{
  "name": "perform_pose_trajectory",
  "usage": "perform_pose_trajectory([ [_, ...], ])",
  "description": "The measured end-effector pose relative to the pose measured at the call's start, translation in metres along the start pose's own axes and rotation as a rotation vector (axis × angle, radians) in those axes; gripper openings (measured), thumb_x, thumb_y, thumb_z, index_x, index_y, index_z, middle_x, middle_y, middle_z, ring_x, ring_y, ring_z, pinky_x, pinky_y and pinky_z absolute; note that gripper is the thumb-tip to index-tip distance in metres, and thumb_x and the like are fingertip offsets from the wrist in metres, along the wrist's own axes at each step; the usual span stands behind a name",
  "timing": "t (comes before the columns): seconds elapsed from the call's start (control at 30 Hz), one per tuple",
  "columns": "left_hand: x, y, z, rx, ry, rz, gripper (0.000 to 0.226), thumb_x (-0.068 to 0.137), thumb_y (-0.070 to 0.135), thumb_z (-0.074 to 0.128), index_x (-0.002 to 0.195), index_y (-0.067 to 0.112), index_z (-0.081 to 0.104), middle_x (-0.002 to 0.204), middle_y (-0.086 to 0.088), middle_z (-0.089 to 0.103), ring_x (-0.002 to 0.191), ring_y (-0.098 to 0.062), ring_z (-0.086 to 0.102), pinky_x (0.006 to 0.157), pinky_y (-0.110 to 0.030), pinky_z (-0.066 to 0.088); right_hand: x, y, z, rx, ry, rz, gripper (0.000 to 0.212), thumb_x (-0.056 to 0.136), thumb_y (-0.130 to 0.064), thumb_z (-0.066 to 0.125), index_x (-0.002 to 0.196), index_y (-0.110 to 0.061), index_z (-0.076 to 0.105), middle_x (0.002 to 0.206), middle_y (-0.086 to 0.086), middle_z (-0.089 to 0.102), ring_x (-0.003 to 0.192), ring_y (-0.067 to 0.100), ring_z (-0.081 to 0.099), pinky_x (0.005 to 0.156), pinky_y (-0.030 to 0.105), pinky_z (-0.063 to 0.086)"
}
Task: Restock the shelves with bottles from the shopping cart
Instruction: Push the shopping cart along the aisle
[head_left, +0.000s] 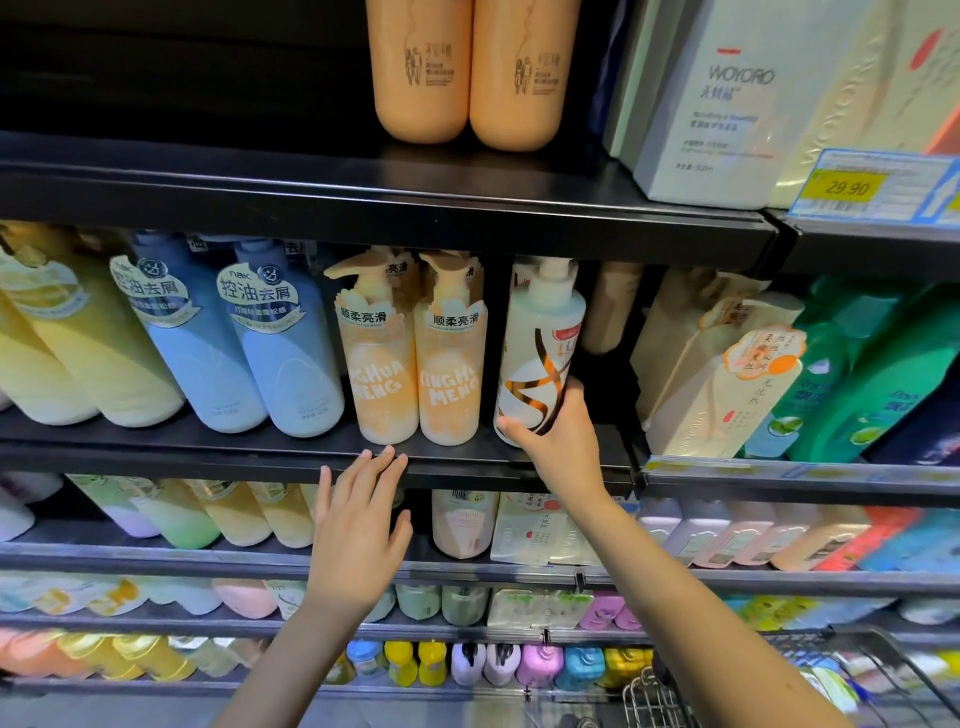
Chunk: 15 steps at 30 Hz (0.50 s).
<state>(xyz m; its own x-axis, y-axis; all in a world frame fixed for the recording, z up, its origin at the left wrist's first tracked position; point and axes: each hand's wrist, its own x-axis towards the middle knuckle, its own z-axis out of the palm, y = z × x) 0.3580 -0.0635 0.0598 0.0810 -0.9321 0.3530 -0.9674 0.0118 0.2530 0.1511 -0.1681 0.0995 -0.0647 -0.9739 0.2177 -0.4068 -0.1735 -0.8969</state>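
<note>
Black shelf (291, 457): rows of bottles | white pump bottle (540, 353), gold-brown swirl, upright beside orange bottles (415, 364) | right hand (550, 436) grips its base | left hand (358, 525) open, fingertips at shelf edge

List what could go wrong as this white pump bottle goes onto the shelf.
1. The right hand grips the white pump bottle only near its base, and it stands tilted, so it may tip.
2. The orange pump bottles stand close beside it and could get knocked.
3. The left hand is open near the shelf edge, steadying nothing.
</note>
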Motion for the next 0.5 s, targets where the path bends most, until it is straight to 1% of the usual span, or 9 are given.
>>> perform_pose_trajectory([
  [0.1,0.0,-0.001,0.0,0.002,0.004,0.013,0.059,0.075,0.015,0.076,0.131,0.011,0.058,0.135,-0.006,0.057,0.129,-0.031,0.048,0.109,-0.058,0.028,0.001,-0.001,0.006,-0.039,0.051,-0.006,0.064,0.066,-0.04,0.086,0.112,-0.025,0.044,0.112,-0.003,0.059,0.105,0.015,0.06,0.083,0.028,0.052],
  [0.17,-0.001,-0.001,0.0,0.002,0.009,0.023,0.06,0.074,0.015,0.077,0.131,0.012,0.058,0.135,-0.006,0.057,0.129,-0.031,0.049,0.109,-0.058,0.028,0.002,-0.002,0.01,-0.093,0.093,-0.002,0.072,0.063,-0.042,0.086,0.118,-0.017,0.046,0.114,0.002,0.055,0.107,0.018,0.056,0.087,0.035,0.053],
  [0.27,-0.001,-0.002,-0.002,-0.003,0.003,0.036,0.061,0.074,0.015,0.077,0.131,0.011,0.057,0.135,-0.006,0.056,0.129,-0.031,0.048,0.109,-0.058,0.028,0.003,-0.004,0.016,-0.189,0.136,0.002,0.078,0.063,-0.047,0.085,0.121,-0.011,0.048,0.116,0.007,0.049,0.109,0.022,0.049,0.091,0.036,0.05],
  [0.33,-0.001,-0.003,-0.003,0.0,-0.003,0.047,0.061,0.074,0.016,0.077,0.132,0.011,0.057,0.135,-0.006,0.056,0.129,-0.031,0.049,0.109,-0.058,0.029,0.003,-0.002,0.017,-0.216,0.117,0.011,0.076,0.066,-0.047,0.083,0.122,-0.01,0.048,0.117,0.007,0.047,0.11,0.021,0.047,0.091,0.033,0.047],
  [0.4,-0.001,-0.004,-0.004,-0.006,-0.01,0.055,0.061,0.075,0.017,0.076,0.133,0.012,0.056,0.136,-0.006,0.055,0.131,-0.03,0.047,0.109,-0.058,0.027,0.001,0.0,0.015,-0.162,0.071,0.024,0.068,0.069,-0.041,0.081,0.121,-0.013,0.047,0.115,0.002,0.045,0.109,0.018,0.049,0.088,0.028,0.044],
  [0.47,-0.002,-0.005,-0.005,-0.004,-0.015,0.062,0.061,0.076,0.017,0.075,0.133,0.012,0.055,0.136,-0.006,0.055,0.131,-0.03,0.047,0.11,-0.058,0.027,0.0,0.001,0.011,-0.071,0.021,0.05,0.059,0.071,-0.037,0.081,0.116,-0.02,0.047,0.112,-0.003,0.052,0.104,0.013,0.055,0.082,0.02,0.044],
  [0.5,-0.002,-0.006,-0.005,0.002,-0.022,0.066,0.061,0.076,0.017,0.075,0.133,0.012,0.055,0.137,-0.006,0.055,0.131,-0.029,0.047,0.11,-0.058,0.027,-0.001,0.001,0.01,-0.035,0.01,0.06,0.056,0.071,-0.036,0.081,0.113,-0.023,0.047,0.109,-0.005,0.056,0.101,0.011,0.058,0.077,0.015,0.043],
])
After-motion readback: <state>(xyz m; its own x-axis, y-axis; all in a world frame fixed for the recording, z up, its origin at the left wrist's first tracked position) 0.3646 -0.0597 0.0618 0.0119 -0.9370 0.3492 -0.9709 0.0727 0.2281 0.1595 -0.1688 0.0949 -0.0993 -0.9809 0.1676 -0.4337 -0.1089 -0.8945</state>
